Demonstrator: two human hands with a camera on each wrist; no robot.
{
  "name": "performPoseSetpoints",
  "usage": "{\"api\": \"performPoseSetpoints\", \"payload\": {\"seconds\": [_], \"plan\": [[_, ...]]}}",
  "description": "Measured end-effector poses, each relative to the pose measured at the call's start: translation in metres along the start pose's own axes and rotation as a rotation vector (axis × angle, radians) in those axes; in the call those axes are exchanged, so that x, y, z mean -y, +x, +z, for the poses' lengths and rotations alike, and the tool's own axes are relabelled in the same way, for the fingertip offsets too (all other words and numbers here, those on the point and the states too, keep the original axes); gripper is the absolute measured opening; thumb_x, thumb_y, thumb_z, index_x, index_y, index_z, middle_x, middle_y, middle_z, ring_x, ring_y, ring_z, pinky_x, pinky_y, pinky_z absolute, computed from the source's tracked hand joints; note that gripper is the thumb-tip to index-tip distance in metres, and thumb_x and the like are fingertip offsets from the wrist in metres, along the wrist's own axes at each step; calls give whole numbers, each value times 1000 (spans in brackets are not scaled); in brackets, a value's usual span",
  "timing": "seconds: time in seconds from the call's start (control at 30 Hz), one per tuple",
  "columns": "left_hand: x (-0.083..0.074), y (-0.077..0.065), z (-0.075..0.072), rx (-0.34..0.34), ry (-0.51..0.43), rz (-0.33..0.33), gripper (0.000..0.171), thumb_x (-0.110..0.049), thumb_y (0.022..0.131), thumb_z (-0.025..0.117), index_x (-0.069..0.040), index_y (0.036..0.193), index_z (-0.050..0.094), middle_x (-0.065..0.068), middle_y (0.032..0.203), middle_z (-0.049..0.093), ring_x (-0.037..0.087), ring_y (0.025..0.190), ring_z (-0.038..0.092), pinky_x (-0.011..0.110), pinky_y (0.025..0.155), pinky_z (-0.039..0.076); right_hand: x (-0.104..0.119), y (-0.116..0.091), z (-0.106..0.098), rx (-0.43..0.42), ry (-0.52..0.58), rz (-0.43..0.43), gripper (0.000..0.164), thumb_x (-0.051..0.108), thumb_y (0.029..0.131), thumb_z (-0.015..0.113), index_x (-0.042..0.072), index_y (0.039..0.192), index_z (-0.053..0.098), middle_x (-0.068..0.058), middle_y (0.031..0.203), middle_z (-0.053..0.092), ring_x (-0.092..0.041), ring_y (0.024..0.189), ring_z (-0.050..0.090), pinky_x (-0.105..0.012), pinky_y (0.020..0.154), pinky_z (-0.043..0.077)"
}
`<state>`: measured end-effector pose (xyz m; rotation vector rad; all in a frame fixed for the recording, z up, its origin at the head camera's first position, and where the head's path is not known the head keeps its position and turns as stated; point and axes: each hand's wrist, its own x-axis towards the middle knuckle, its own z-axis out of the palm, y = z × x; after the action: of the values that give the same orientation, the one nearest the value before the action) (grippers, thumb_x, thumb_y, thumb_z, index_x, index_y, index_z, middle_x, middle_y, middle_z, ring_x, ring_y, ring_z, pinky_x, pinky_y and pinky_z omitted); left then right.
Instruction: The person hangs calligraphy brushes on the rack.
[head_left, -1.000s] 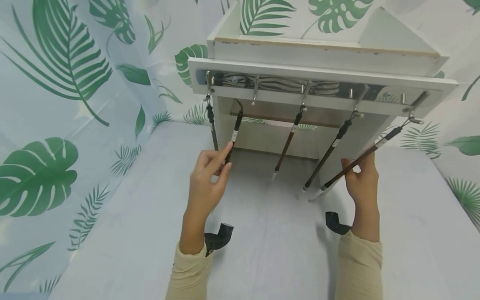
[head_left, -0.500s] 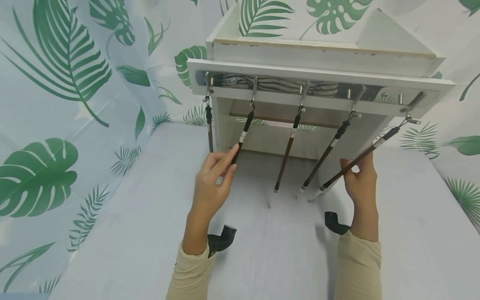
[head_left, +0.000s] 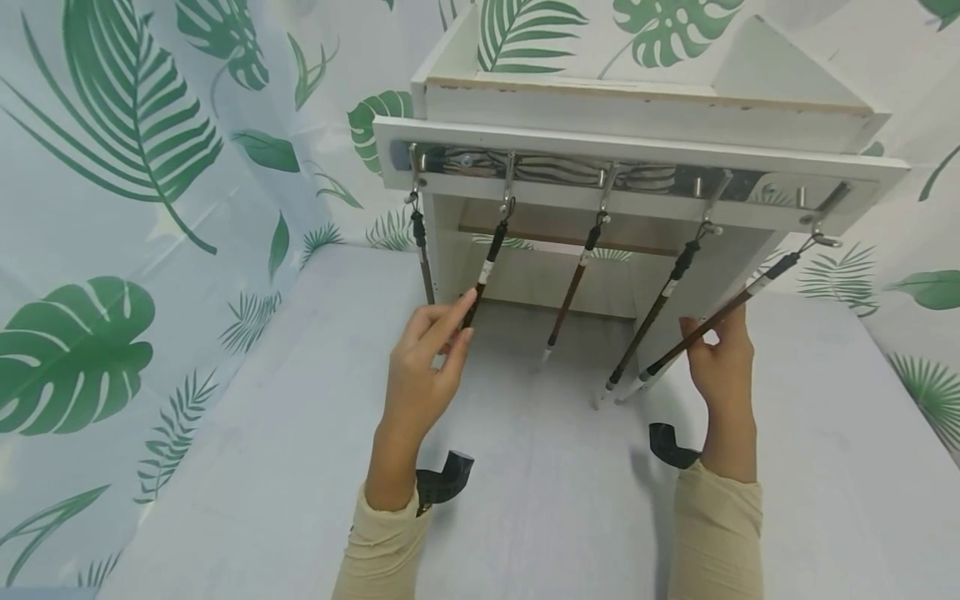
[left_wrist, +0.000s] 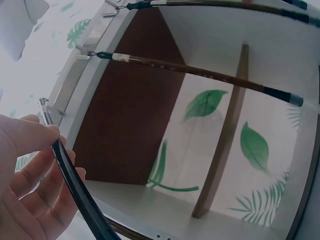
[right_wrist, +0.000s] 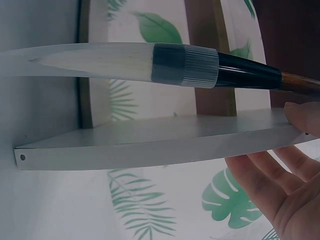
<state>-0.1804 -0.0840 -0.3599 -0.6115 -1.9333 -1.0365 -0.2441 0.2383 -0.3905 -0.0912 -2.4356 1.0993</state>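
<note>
My left hand point(head_left: 426, 354) pinches the dark handle of a calligraphy brush point(head_left: 489, 267) between thumb and fingers. That brush's cord loop is at the second hook point(head_left: 509, 179) from the left, its lower part hidden behind the hand. In the left wrist view its dark handle point(left_wrist: 82, 195) slants down from the fingertips. On the right, my right hand point(head_left: 722, 358) grips the white side panel point(right_wrist: 150, 152) of the cabinet, thumb on one face and fingers on the other. Close over it in the right wrist view passes a brush with a capped pale tip point(right_wrist: 100, 62).
Several other brushes hang from the hook rail point(head_left: 652, 177), among them a reddish-brown one point(head_left: 576, 292) in the middle and one far right point(head_left: 720, 321). The white cabinet point(head_left: 637, 117) stands on a pale surface point(head_left: 555, 508), before a leaf-print backdrop point(head_left: 67, 350).
My left hand has moved slightly right, bringing the brush's loop from beside the second hook onto its end. The middle brush has swung a little. My right hand keeps its place.
</note>
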Motion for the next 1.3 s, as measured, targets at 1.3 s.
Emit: {"api": "performPoseSetpoints", "payload": {"seconds": [1.3], "plan": [[3,-2,2,-47,20,-71,37,1,81,64,-1,118,60,14,94,55,19,75,56,26,55,52,-14,4,5,-17,19,-4,59,17,92,51,43,137,24,-6,141,42,-35,126,42,-63,89,41]]}}
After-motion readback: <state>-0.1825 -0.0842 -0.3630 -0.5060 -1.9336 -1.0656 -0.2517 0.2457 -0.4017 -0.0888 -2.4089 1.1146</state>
